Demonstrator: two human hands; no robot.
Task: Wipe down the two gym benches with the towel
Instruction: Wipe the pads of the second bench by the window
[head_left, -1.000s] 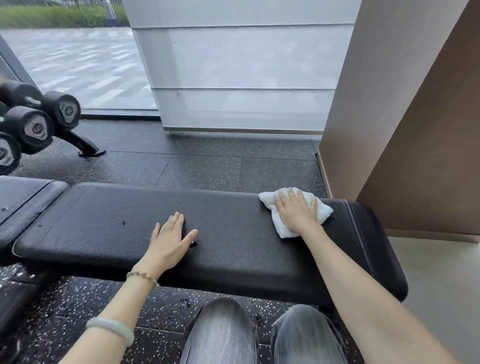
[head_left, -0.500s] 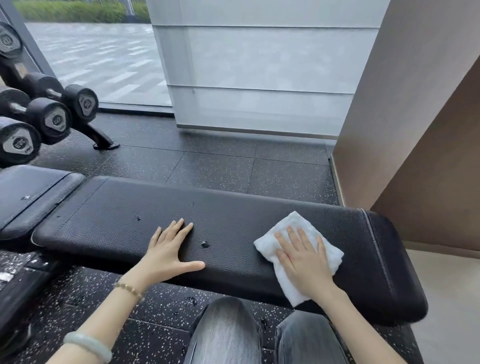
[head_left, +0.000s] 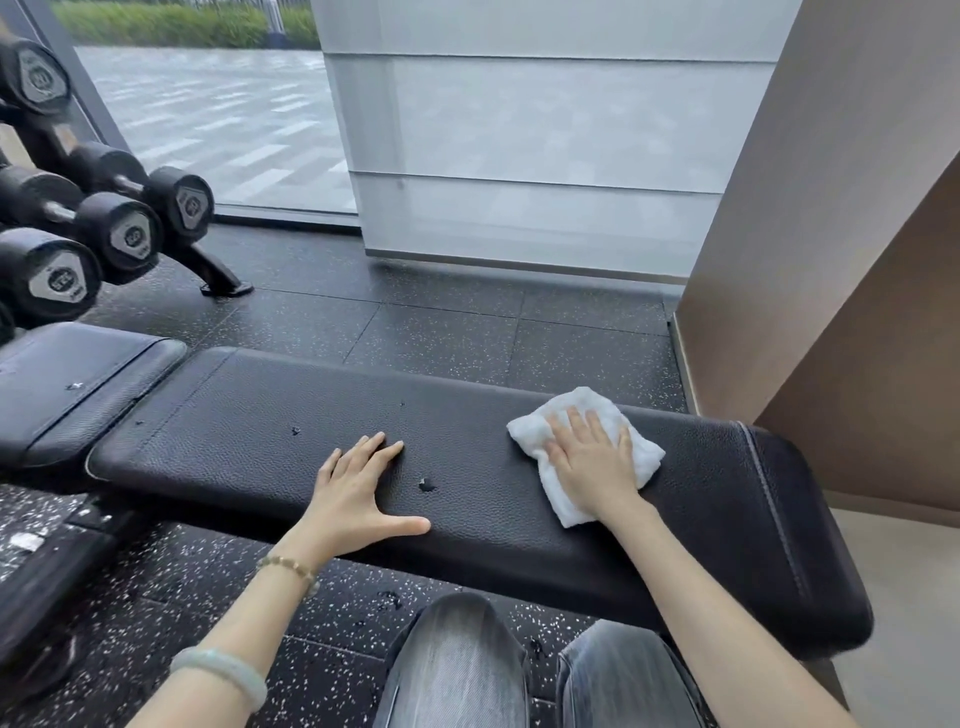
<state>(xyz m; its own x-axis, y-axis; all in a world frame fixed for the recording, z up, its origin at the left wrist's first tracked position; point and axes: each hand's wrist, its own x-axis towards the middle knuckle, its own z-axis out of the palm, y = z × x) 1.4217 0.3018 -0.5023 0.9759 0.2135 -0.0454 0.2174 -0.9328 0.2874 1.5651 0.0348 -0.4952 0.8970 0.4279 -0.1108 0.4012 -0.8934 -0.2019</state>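
Gym bench (head_left: 234, 431): long black pad across the view, with work confined to its 3 o'clock end. Second bench (head_left: 78, 384) butts against it at 9 o'clock.

Towel (head_left: 647, 457): white, folded, flat on the pad near the far edge. Half a second ago it lay at the near edge, and a second ago at the far edge. This reads as cross-strokes over one patch.

Right hand (head_left: 592, 462): flat, fingers spread, pressing the towel.

Left hand (head_left: 353, 493): flat on bare pad, fingers straight, thumb out, unmoved, probably bracing.

Dark speck (head_left: 427, 486): at 3 o'clock of the left hand, unwiped.

Judgement: early in the task. Most of this pad and all of the second bench remain.
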